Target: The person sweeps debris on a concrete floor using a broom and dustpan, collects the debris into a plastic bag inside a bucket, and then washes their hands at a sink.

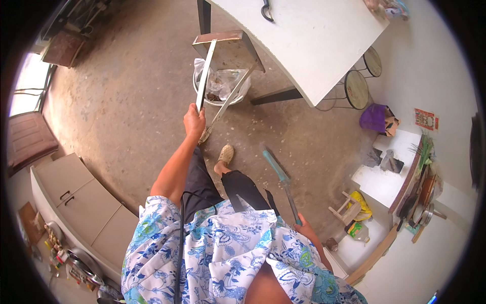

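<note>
My left hand (194, 121) grips the white handle of a long-handled dustpan (231, 53), whose brown pan is tilted over a round white trash bin (243, 99) lined with a clear plastic bag. Some dark debris and crumpled plastic lie in the bin. A second pale strut of the dustpan slants down toward my foot. My right hand (303, 225), low at the right, holds the grey handle of a teal brush (274, 164); its dark bristles face right, above the concrete floor.
A white table (322, 41) stands ahead on dark legs, with round stools (357, 90) beyond it. At right are a purple bag (373, 118), a small wooden stool (346, 209) and a white ledge (379, 178). Beige cabinets (85, 190) line the left.
</note>
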`<control>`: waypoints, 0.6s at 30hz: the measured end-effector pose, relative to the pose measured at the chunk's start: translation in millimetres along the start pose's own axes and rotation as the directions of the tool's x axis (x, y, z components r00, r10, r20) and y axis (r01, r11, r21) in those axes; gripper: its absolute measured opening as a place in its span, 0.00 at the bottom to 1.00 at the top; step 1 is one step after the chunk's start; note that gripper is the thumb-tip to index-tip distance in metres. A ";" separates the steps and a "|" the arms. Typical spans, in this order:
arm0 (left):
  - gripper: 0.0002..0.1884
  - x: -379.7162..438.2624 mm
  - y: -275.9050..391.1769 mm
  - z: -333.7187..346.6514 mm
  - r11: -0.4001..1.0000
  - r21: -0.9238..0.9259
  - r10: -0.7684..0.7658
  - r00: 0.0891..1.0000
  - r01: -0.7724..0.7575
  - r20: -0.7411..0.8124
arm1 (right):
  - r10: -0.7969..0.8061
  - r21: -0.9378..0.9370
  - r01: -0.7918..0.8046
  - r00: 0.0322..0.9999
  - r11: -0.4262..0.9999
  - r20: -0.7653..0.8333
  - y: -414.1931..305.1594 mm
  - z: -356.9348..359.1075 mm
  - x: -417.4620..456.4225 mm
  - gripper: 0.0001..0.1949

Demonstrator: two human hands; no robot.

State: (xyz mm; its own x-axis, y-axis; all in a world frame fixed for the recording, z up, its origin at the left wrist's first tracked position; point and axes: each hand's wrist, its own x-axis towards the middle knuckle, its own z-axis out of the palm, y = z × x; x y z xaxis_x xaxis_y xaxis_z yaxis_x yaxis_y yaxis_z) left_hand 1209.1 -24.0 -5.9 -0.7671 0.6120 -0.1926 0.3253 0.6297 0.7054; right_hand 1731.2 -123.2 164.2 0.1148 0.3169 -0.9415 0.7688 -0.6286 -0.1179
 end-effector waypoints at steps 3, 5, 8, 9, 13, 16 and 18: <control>0.12 3.8 -1.2 3.4 0.999 0.027 0.019 1.000 -0.019 -0.014 | -0.038 -0.015 0.038 0.999 0.999 0.004 1.0 1.4 0.5 0.33; 0.12 3.1 -3.6 0.6 0.998 0.066 0.016 1.000 -0.015 -0.017 | -0.064 -0.008 0.064 0.998 0.998 0.014 5.9 1.9 5.2 0.33; 0.12 -3.8 -0.3 -15.4 0.989 0.140 0.043 0.999 -0.039 -0.027 | -0.031 0.039 0.030 0.999 0.999 0.027 -1.6 2.4 5.1 0.34; 0.12 -11.0 -1.3 -24.7 0.988 0.153 0.041 0.999 -0.035 -0.036 | -0.009 0.058 0.008 0.999 0.998 0.032 -4.9 2.4 3.7 0.34; 0.11 -30.5 -14.4 -53.4 0.989 0.142 0.044 0.997 -0.035 -0.064 | -0.028 0.071 0.026 0.999 0.997 0.025 1.4 7.1 9.9 0.34; 0.10 -24.7 -21.9 -51.0 0.992 0.109 0.078 0.992 -0.067 -0.102 | -0.037 0.046 0.036 0.999 0.998 0.028 -0.8 10.7 17.5 0.34; 0.10 -17.9 -22.4 -44.1 0.994 0.062 0.097 0.987 -0.090 -0.124 | -0.033 0.039 0.031 0.999 0.999 0.033 -1.0 10.5 21.4 0.34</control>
State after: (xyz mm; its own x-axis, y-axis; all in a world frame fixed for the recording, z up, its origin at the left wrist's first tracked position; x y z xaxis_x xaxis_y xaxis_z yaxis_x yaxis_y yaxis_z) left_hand 1191.1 -70.2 11.8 -0.7946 0.6060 -0.0367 0.4267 0.6003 0.6764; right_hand 1726.2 -123.2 140.8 0.0685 0.3133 -0.9472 0.7471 -0.6453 -0.1594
